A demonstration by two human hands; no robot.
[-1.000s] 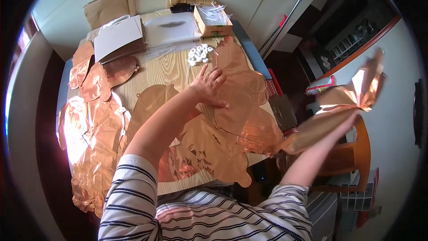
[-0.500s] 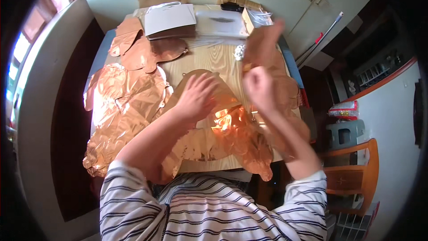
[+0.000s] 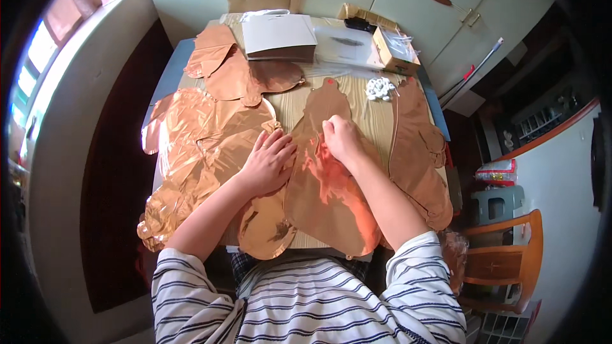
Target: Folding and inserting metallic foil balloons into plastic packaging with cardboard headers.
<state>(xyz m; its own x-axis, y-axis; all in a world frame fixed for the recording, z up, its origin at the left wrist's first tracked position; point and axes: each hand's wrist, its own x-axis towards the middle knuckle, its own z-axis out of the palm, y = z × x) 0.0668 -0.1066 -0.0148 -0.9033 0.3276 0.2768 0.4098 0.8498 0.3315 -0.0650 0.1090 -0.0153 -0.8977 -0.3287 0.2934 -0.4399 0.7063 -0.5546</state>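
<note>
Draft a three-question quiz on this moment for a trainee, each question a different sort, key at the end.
1. Multiple choice. How is the left grip held?
A: balled into a fist
B: palm down, fingers extended
C: lifted, palm up
2. True or false: the chair is to the right of the table.
3. Fill in: the foil under the right grip is ____-coloured.

Key
1: B
2: True
3: copper
</note>
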